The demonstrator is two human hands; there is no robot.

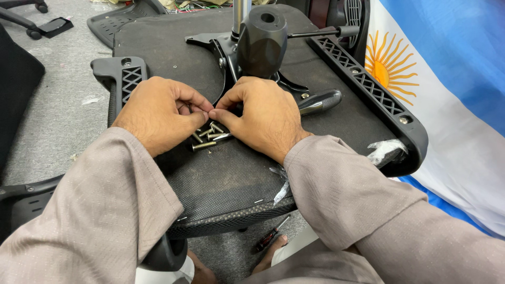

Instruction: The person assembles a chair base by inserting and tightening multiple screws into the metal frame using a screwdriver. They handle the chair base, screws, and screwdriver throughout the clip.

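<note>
An upturned black office chair seat lies in front of me, its metal mechanism and black column cover at the far side. My left hand and my right hand meet fingertip to fingertip over the seat's middle, pinching something small that the fingers hide. Just below the fingertips lie several loose metal bolts on the fabric. A black lever handle sticks out to the right of my right hand.
Black armrest brackets run along the seat's left and right. A blue, white and yellow flag hangs on the right. A screwdriver lies on the grey carpet near my foot. Another chair base stands far left.
</note>
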